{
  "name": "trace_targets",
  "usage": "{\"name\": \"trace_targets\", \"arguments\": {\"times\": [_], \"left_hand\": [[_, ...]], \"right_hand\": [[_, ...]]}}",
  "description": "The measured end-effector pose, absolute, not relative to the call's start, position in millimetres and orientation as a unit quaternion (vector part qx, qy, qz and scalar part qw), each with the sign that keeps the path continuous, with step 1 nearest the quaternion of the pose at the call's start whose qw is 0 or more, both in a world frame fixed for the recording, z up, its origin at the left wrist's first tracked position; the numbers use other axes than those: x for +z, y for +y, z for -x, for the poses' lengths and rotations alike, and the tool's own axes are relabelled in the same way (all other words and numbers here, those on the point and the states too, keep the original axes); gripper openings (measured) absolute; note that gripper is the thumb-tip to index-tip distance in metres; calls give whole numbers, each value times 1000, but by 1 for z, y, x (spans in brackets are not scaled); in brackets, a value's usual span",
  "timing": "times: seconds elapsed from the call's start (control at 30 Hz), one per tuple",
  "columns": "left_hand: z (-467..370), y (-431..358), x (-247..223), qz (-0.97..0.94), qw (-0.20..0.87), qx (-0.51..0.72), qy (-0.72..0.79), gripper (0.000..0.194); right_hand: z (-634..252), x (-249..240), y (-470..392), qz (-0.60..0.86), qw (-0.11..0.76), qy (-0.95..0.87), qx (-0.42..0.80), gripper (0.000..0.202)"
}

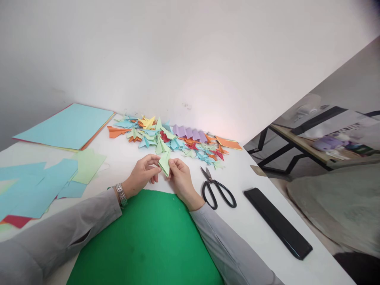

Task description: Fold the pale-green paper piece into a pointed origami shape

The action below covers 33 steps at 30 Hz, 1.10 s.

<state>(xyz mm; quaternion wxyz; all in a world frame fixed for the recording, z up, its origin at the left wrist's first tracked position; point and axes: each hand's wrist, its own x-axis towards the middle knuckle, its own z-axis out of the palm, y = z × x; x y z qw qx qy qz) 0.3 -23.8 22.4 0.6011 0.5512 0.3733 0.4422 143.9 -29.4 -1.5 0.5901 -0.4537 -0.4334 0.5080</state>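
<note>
From where I stand, the left hand (143, 175) is loosely curled, its thumb and fingertips closed on the near-left edge of a small light-green folded paper (165, 163). The right hand (181, 180) pinches the same piece from the other side between thumb and bent fingers, so the paper sits upright between the two, above the far edge of a green sheet (142, 245). To handle it well, I'd line up the layers' edges first, then press each crease from the middle outward with a thumb, pinching lightly so the point doesn't buckle. The heap of folded paper shapes (160, 136) lies just beyond both hands; drawing the elbows in would save brushing it. Black-handled scissors (211, 181) lie open just to the right of the right hand, and the fingers should stay clear of their blades.
</note>
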Motion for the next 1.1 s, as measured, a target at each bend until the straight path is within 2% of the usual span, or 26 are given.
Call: {"name": "trace_targets", "arguments": {"times": [0.3, 0.43, 0.67, 0.8, 1.0, 1.1], "left_hand": [[-1, -23, 20, -541, 601, 451, 377, 35], [-2, -22, 18, -539, 592, 461, 382, 43], [-2, -20, 18, -529, 555, 485, 420, 22], [-2, -18, 16, -505, 556, 507, 422, 22], [-2, -16, 14, -461, 625, 492, 393, 24], [-2, -17, 15, -470, 611, 503, 390, 29]], "right_hand": [[-143, -4, -28, 447, 593, -426, 517, 42], [-143, -2, -29, 448, 593, -427, 515, 41], [-144, -2, -30, 446, 593, -436, 510, 37], [-144, -2, -31, 447, 580, -444, 517, 36], [-143, 0, -32, 457, 575, -445, 512, 33], [-142, 0, -33, 453, 571, -447, 519, 35]]}}
